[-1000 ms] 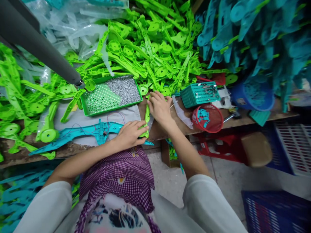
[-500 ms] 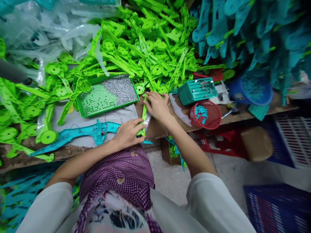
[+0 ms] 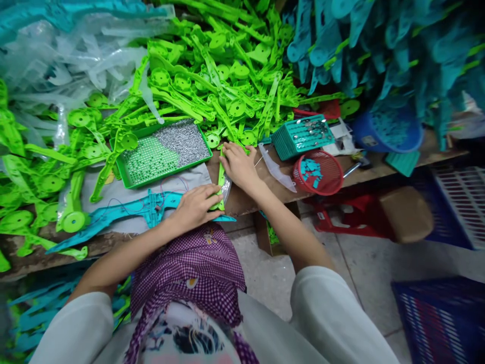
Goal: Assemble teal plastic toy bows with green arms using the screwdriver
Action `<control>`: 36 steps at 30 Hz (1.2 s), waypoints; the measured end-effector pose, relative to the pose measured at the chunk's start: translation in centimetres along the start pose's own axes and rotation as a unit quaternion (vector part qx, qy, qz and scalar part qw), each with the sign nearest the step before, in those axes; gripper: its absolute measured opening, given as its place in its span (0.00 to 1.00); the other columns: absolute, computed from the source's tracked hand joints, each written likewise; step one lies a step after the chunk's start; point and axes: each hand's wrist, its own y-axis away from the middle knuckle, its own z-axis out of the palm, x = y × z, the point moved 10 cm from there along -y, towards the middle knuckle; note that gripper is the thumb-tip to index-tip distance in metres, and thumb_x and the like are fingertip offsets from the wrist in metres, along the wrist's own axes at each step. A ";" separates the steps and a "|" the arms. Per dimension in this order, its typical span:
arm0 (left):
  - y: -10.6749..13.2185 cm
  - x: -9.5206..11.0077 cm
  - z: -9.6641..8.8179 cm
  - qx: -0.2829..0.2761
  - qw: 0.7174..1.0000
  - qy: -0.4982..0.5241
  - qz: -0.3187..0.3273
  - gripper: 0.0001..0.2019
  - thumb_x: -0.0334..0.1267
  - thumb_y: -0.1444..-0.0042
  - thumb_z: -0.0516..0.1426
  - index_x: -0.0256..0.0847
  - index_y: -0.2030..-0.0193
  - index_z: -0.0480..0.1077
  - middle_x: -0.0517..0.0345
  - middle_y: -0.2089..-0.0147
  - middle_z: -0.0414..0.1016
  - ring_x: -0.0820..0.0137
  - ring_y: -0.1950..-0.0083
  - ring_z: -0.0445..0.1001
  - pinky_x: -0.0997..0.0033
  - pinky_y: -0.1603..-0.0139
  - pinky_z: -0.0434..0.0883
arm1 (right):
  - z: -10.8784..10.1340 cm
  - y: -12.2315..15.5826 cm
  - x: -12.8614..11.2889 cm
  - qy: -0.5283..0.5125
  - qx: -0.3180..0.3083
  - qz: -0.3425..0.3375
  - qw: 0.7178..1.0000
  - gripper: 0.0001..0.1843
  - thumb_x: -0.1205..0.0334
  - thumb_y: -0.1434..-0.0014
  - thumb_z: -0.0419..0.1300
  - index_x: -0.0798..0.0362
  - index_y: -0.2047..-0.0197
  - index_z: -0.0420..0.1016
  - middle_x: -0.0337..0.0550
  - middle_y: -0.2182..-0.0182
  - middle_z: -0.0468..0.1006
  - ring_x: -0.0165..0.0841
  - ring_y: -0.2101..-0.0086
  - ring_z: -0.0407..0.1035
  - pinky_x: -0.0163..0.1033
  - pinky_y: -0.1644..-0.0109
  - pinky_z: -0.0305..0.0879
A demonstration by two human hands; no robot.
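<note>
A narrow bright green plastic part (image 3: 221,177) lies at the bench's front edge, pointing away from me, partly covered by my fingers. My left hand (image 3: 197,205) grips its near end, fingers bent over it and thumb below. At its far end my right hand (image 3: 239,164) has its fingers closed on the same part. Under and beside my left hand lies a long blue plastic half-shell (image 3: 131,206) with thin red and dark wires. A clear plastic piece (image 3: 276,169) rests right of my right hand. What the fingertips do under the hands is hidden.
A green tray (image 3: 131,184) of small metal pieces sits behind the blue shell. Bright green parts (image 3: 212,76) are heaped at the back. To the right stand teal stacked trays (image 3: 282,146), a red basket (image 3: 333,184) and a blue bucket (image 3: 411,134).
The camera view has shifted slightly. Both hands stay on the green part with almost the same grip; no object was visibly taken up or let go.
</note>
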 end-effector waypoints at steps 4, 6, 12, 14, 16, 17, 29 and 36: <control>0.3 -0.3 -0.1 0.001 0.999 0.031 0.008 0.18 0.47 0.41 0.60 0.38 0.49 0.71 0.44 0.41 0.72 0.61 0.46 0.75 0.61 0.53 0.77 | 0.3 -0.1 0.1 -0.010 0.007 0.006 1.000 0.21 0.59 0.31 0.42 0.55 0.43 0.68 0.54 0.38 0.68 0.43 0.38 0.60 0.56 0.39 0.44; 0.5 -0.4 -0.5 0.025 0.998 0.057 0.017 0.18 0.47 0.41 0.60 0.38 0.48 0.71 0.45 0.42 0.72 0.62 0.46 0.76 0.62 0.51 0.77 | 0.3 -0.1 0.1 -0.014 0.009 0.005 1.000 0.21 0.59 0.31 0.42 0.55 0.43 0.68 0.54 0.38 0.68 0.44 0.38 0.60 0.57 0.39 0.45; 0.8 -0.2 -1.2 0.081 0.995 0.061 0.022 0.19 0.45 0.40 0.59 0.39 0.45 0.69 0.47 0.46 0.76 0.65 0.48 0.77 0.61 0.50 0.77 | 0.0 -0.1 0.1 -0.034 0.014 0.014 0.999 0.21 0.60 0.31 0.41 0.55 0.44 0.69 0.53 0.39 0.69 0.43 0.38 0.60 0.57 0.38 0.45; 0.7 0.0 -1.1 0.078 0.996 0.045 0.025 0.19 0.45 0.40 0.59 0.39 0.45 0.69 0.47 0.47 0.76 0.64 0.48 0.77 0.62 0.51 0.77 | 0.0 0.0 0.1 -0.038 0.019 0.010 0.999 0.21 0.60 0.31 0.41 0.55 0.44 0.69 0.54 0.39 0.69 0.43 0.38 0.60 0.57 0.39 0.45; 0.5 0.3 -1.0 0.076 0.996 0.021 0.033 0.17 0.44 0.40 0.59 0.39 0.47 0.70 0.47 0.48 0.76 0.64 0.50 0.77 0.62 0.52 0.77 | 0.0 0.0 0.0 -0.039 0.025 0.003 0.999 0.22 0.60 0.31 0.41 0.55 0.44 0.69 0.55 0.39 0.69 0.44 0.39 0.60 0.58 0.39 0.45; 0.4 0.4 -0.9 0.071 0.997 0.008 0.039 0.16 0.44 0.40 0.60 0.38 0.49 0.71 0.47 0.49 0.77 0.63 0.50 0.77 0.61 0.53 0.77 | 0.0 0.0 -0.1 -0.038 0.028 0.000 0.999 0.22 0.60 0.31 0.40 0.55 0.43 0.69 0.55 0.39 0.69 0.44 0.39 0.60 0.58 0.39 0.45; 0.5 0.3 -0.1 0.001 0.998 0.007 0.059 0.17 0.46 0.37 0.56 0.39 0.46 0.71 0.46 0.41 0.72 0.61 0.42 0.73 0.59 0.48 0.75 | 0.0 0.1 -0.2 -0.024 0.019 0.011 0.999 0.23 0.61 0.31 0.39 0.56 0.42 0.67 0.55 0.38 0.68 0.44 0.37 0.58 0.58 0.37 0.44; 0.5 0.6 -0.5 0.008 0.999 -0.010 0.052 0.15 0.43 0.36 0.55 0.40 0.47 0.72 0.48 0.42 0.74 0.60 0.41 0.72 0.55 0.46 0.73 | -0.1 0.1 -0.3 -0.022 0.003 0.014 1.000 0.23 0.62 0.31 0.40 0.57 0.41 0.67 0.54 0.37 0.66 0.43 0.36 0.56 0.58 0.37 0.41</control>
